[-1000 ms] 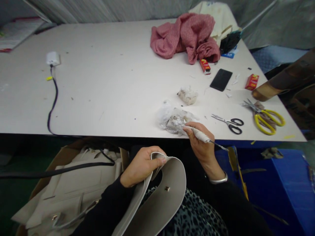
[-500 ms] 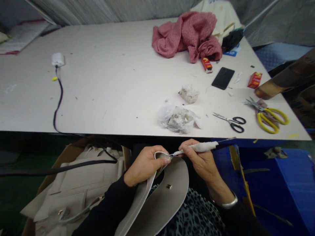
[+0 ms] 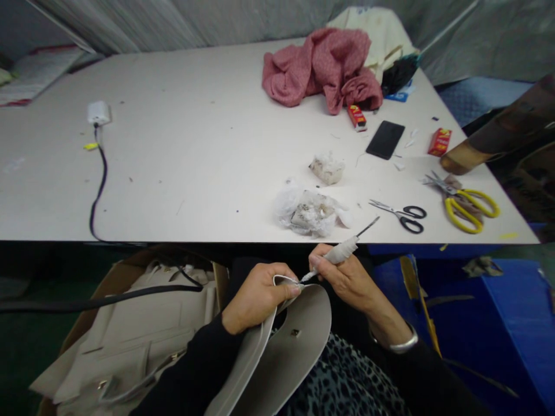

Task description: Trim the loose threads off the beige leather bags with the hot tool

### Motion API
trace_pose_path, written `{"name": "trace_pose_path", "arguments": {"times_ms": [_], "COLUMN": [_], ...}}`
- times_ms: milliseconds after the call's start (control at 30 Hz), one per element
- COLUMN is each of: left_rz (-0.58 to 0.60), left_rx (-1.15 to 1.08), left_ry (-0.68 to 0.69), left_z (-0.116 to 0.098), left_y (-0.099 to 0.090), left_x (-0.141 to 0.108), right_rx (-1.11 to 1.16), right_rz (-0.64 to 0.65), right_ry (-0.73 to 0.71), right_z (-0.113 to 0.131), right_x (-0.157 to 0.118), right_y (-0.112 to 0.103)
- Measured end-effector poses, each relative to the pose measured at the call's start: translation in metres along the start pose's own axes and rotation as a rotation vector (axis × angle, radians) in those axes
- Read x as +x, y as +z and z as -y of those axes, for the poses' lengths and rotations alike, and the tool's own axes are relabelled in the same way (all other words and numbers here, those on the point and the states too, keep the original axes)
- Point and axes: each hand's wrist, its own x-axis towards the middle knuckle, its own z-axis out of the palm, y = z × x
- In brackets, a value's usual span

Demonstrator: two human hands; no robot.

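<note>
Tool [image 3: 341, 251] tilted steeper | right fingers [image 3: 321, 265] pinch it; left fingers [image 3: 288, 290] pinch beige piece [image 3: 309, 315] | white table [image 3: 182, 144], grey sheeting [image 3: 195, 26] behind

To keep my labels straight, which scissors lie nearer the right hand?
The black-handled scissors are nearer the right hand. The yellow-handled scissors are larger and lie farther right.

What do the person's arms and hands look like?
Both are bare hands, no gloves. The left hand comes out of a long black sleeve that reaches the wrist. The right hand has a dark sleeve too, with a shiny silver bangle near its end.
</note>
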Motion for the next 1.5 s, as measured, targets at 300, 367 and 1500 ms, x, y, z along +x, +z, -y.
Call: {"name": "trace_pose_path", "arguments": {"times_ms": [300, 367, 1500], "left_rz": [0.014, 0.013, -0.027], "left_rx": [-0.048, -0.073, -0.509], "left_ry": [0.049, 0.027, -0.124], "left_z": [0.009, 0.01, 0.021], "left_y": [0.0, -0.001, -0.041], "left_x": [0.007, 0.008, 0.012], "right_rx": [0.17, 0.181, 0.101], "right_rz": [-0.029, -0.124, -0.468], "right_ry": [0.042, 0.03, -0.065], "right_z": [-0.012, -0.016, -0.006], "right_x": [-0.013, -0.012, 0.017], "right_y": [0.007, 0.01, 0.015]}}
